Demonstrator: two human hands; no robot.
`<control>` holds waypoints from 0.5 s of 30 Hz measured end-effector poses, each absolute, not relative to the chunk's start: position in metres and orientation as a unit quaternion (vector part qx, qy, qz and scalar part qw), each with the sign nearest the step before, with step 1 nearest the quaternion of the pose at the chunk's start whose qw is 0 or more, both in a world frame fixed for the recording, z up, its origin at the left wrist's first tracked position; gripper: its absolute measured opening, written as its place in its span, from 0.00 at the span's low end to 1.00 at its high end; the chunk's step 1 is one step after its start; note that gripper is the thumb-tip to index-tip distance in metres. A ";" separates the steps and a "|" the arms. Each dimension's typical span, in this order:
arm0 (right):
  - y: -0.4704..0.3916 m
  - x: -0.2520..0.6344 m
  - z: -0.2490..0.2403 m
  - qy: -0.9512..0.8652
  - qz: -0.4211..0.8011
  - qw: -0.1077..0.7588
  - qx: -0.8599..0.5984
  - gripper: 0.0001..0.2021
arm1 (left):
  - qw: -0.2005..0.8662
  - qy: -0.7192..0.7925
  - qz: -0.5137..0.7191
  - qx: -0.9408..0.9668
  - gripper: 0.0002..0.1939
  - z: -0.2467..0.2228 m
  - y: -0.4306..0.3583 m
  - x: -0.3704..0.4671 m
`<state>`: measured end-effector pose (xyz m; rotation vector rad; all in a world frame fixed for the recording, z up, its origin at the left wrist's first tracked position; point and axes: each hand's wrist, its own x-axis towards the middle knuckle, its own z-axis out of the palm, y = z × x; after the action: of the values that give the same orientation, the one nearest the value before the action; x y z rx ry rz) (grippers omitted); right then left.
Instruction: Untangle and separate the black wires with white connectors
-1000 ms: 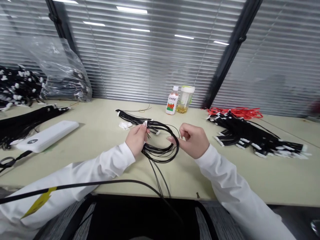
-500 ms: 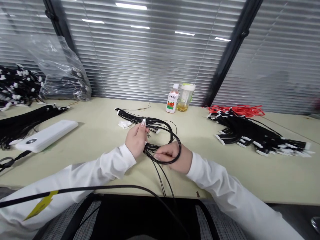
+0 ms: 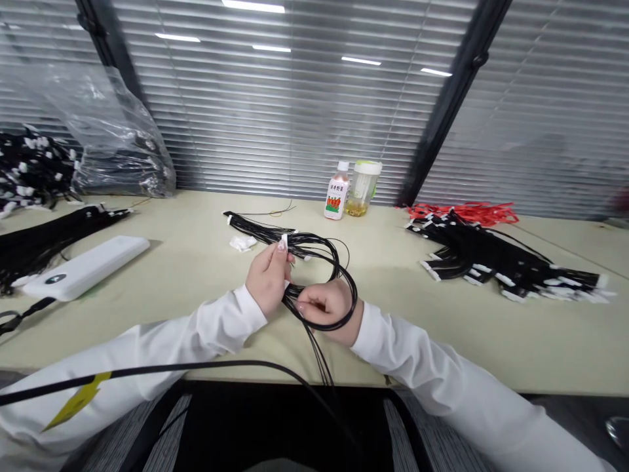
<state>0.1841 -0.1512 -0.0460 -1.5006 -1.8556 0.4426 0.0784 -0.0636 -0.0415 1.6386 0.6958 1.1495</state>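
Observation:
My left hand is closed on a bundle of thin black cables near a white tag or connector at the fingertips. The bundle curves in a loop to the right and passes around my right hand. My right hand is closed, thumb and forefinger pinched at the cables just below the left hand. Several loose cable ends hang down past the table's front edge. Beyond the hands, more black cables with white ends lie on the table, beside a crumpled white scrap.
At left lie a white power bank, black cables and a clear plastic bag. A drink bottle and a lidded cup stand at the back. Black cable bundles and red strips lie right.
My right hand has shifted slightly left, closer to my left hand, its fingers now pinched at the cables. The hanging cable ends have drawn closer together. My left hand keeps its hold.

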 end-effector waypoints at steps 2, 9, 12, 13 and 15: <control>-0.151 0.184 -0.047 -0.710 0.165 0.352 -0.588 0.07 | 0.487 0.284 0.473 0.677 0.18 -0.041 -0.063 0.078; -0.149 0.185 -0.049 -0.721 0.180 0.344 -0.574 0.11 | 0.478 0.285 0.475 0.681 0.18 -0.042 -0.062 0.078; -0.149 0.186 -0.049 -0.725 0.201 0.338 -0.565 0.12 | 0.475 0.282 0.473 0.687 0.18 -0.042 -0.063 0.078; -0.149 0.186 -0.048 -0.726 0.207 0.337 -0.563 0.12 | 0.475 0.282 0.473 0.687 0.18 -0.042 -0.063 0.078; -0.149 0.185 -0.048 -0.725 0.206 0.339 -0.563 0.12 | 0.474 0.281 0.472 0.688 0.18 -0.042 -0.063 0.077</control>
<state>0.1854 -0.1488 -0.0481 -1.4666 -1.8863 0.5363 0.0773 -0.0634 -0.0424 1.6819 0.6885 1.1548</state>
